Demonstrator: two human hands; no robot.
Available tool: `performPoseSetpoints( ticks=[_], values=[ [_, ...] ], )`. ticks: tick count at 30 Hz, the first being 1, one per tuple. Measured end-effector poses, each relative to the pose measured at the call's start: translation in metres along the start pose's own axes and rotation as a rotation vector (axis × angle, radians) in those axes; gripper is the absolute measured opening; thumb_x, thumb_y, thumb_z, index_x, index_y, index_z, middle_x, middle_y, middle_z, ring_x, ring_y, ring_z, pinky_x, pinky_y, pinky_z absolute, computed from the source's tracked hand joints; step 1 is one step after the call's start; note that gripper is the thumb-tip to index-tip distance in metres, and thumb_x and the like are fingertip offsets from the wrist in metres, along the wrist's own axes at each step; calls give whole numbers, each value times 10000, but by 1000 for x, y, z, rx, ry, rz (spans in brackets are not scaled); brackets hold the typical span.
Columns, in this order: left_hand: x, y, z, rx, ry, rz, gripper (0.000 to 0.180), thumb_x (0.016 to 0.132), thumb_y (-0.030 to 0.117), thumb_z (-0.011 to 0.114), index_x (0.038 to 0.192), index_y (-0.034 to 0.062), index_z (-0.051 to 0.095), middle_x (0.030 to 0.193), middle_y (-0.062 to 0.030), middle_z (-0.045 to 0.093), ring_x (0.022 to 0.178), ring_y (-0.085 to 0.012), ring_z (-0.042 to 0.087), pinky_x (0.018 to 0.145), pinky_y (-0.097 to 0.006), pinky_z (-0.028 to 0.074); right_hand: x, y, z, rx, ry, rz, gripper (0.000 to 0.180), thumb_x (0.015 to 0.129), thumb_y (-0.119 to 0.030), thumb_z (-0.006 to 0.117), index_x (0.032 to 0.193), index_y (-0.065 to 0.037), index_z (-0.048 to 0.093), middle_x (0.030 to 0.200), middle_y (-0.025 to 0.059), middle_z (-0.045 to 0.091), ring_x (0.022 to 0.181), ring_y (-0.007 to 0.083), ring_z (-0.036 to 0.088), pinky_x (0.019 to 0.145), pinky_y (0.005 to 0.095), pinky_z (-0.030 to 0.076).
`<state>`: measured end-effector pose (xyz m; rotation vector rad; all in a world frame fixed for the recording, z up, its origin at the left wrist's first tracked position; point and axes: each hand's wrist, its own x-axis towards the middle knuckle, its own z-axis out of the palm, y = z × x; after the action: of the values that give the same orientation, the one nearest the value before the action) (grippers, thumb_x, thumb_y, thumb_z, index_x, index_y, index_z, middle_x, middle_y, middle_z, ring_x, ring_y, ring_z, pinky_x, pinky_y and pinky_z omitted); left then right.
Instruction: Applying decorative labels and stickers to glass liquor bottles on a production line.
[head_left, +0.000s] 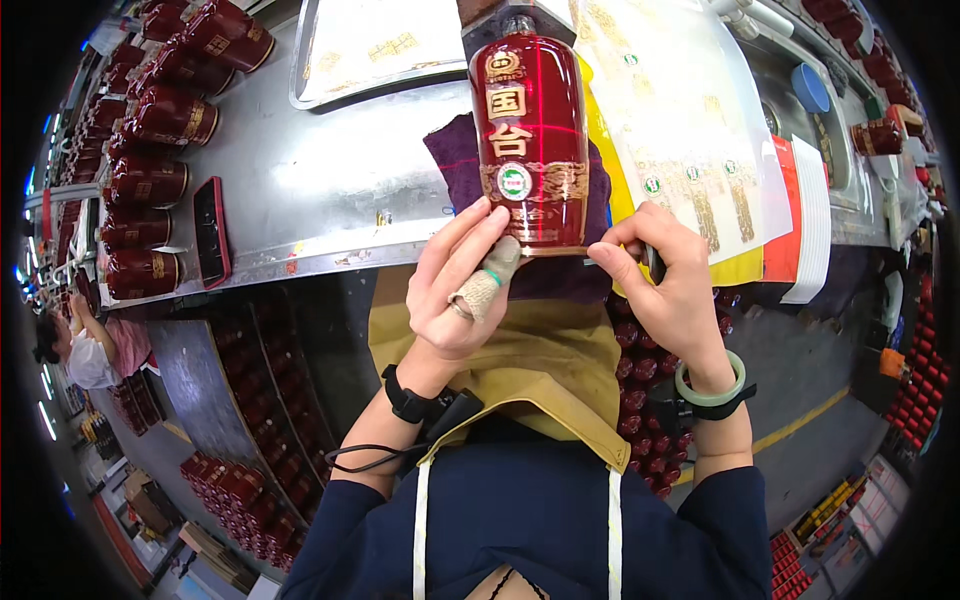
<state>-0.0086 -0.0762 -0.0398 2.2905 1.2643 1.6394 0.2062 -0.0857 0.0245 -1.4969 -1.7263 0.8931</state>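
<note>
A dark red glass bottle with gold print and a round green-and-white sticker lies on a dark purple cloth, its neck pointing away from me. My left hand steadies its lower left part, fingertips against the glass. One digit wears a greyish cover with a green band, and a beige wrap sits by it. At the bottle's lower right corner is my right hand, finger and thumb bent together close to the glass. Whatever is between them, if anything, is too small to tell.
Translucent decal sheets with gold patterns lie right of the bottle, over yellow and red sheets. A white-lined metal tray is behind, left. A phone lies near the bench's front edge, beside several red bottles. Another person is far left.
</note>
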Motion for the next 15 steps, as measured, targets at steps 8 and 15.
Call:
performPoseSetpoints(
  ticks=[8,15],
  values=[
    [-8,-5,-3,17,-34,46,322,742,-64,809,1060,-89,763,1128,-198,767,1027,-329,751,812,-360,650,-2,-2,-4,35,2,-4,168,894,-106,807,842,-6,682,730,76,579,651,195,541,622,338,430],
    [-7,-1,-6,2,-68,14,300,750,-98,813,1047,-101,766,1157,-187,769,1037,-318,752,833,-358,644,-3,4,-1,8,13,21,173,890,-104,809,836,-6,677,737,76,583,649,195,535,621,335,425]
  ],
)
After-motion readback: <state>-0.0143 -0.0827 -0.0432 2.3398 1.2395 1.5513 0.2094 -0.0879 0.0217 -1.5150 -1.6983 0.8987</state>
